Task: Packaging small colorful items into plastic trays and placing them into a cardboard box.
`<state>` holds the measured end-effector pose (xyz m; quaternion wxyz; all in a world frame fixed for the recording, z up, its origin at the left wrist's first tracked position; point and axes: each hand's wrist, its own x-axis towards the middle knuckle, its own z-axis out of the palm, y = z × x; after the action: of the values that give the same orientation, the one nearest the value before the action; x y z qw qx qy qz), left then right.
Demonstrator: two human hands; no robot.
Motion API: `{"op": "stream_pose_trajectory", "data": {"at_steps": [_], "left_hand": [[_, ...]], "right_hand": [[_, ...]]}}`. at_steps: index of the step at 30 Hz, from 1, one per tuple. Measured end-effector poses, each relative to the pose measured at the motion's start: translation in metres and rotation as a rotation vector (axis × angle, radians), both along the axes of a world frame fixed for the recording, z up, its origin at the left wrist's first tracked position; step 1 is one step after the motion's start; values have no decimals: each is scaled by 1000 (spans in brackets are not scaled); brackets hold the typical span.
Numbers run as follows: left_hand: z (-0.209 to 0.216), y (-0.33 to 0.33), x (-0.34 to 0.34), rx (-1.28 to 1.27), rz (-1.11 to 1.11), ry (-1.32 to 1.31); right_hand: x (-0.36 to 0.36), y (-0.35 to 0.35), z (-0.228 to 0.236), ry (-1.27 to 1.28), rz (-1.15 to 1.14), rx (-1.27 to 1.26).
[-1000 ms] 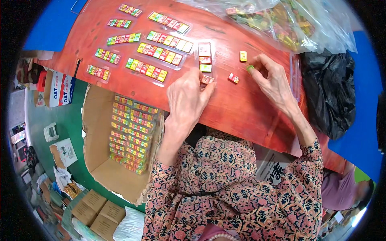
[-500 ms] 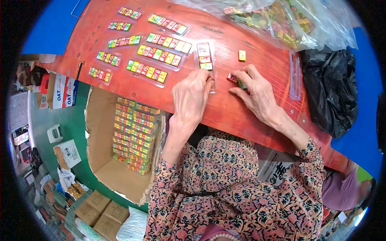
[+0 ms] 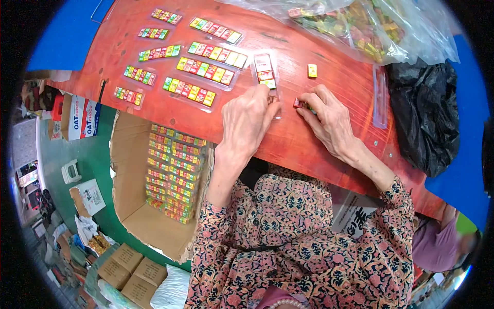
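My left hand (image 3: 249, 118) is closed over the near end of a narrow clear plastic tray (image 3: 275, 85). Beyond its fingertips, several small coloured boxes sit in the tray's far part; what lies under the fingers is hidden. To the right, my right hand (image 3: 329, 121) pinches a small red box (image 3: 298, 103) just above the red table (image 3: 303, 139). A bit of green shows under its fingers, partly covered. One loose yellow box (image 3: 312, 70) lies on the table beyond my right hand.
Filled trays (image 3: 203, 69) lie in two columns to the left. At the far right are a clear bag (image 3: 360, 31) of small boxes, a stack of clear trays (image 3: 380, 98) and a black plastic bag (image 3: 424, 118). An open carton (image 3: 131, 154) with packed trays stands below the table's left side.
My right thumb and fingers have closed together around the small red box; the thumb was apart before. My left hand has shifted slightly, its thumb now further right over the tray.
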<state>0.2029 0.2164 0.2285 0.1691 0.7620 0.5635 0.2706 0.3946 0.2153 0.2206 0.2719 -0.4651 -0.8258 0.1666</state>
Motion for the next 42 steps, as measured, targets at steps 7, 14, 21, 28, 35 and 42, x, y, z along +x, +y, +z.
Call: {"op": "stream_pose_trajectory", "data": {"at_steps": [7,14,21,28,35,42], "left_hand": [[3,0,2,28,73,79],[-3,-1,-4,-32,7,-6],[-10,-2,-5,39,72,6],[-5,-15,-1,-31,215,-232],[-5,-29,-6,-158,278,-400],[-4,-28,-11,-453,287,-877]], "right_hand": [[0,-2,-2,-22,-4,29],[1,-2,-4,-20,-23,23],[2,0,3,-10,28,-39],[6,6,11,225,22,-326],[-24,15,11,167,160,-183],[-34,17,7,78,198,-1]]}}
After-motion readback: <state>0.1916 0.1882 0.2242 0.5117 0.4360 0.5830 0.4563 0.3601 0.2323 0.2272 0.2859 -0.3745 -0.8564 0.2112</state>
